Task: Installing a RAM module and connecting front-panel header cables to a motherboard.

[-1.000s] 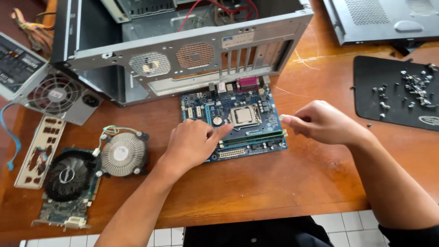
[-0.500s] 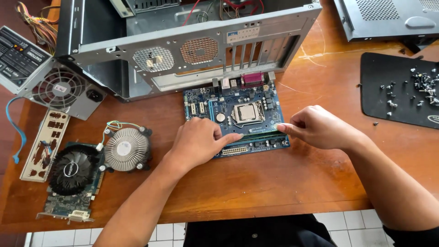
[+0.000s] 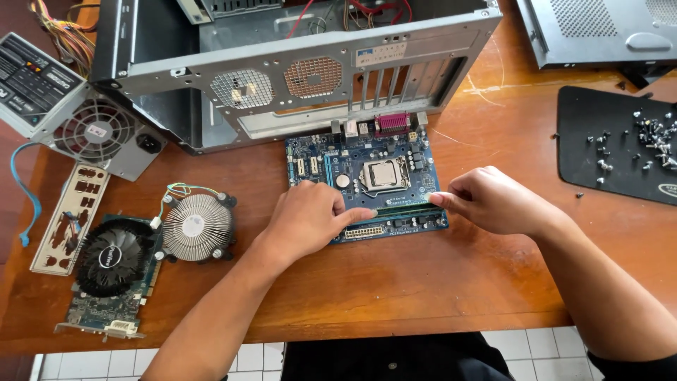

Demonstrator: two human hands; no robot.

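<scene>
Blue motherboard [image 3: 367, 185] flat on the wooden table [image 3: 423, 282], just in front of the open computer case [image 3: 296, 70], probably laid there so as to be worked on from above. Green memory stick [image 3: 403, 209] standing on edge in its slot near the front side of the board, held at both ends. Left hand [image 3: 307, 219] resting over the left part of the board, index finger stretched along the top edge of the stick, other fingers curled loosely. Right hand [image 3: 490, 201] at the right end, fingertips pinched on that corner of the stick (thumb hidden, so exact grip not certain). One hand at each end, likely for even pressure along the stick. To the left, round cooler with metal fins [image 3: 196, 227], graphics card with black fan [image 3: 109, 264], metal port plate [image 3: 70, 219] and power supply [image 3: 77, 106], all put aside. At far right, black mat [image 3: 606, 176] with small screws [image 3: 652, 134] gathered on it, apparently against rolling away.
</scene>
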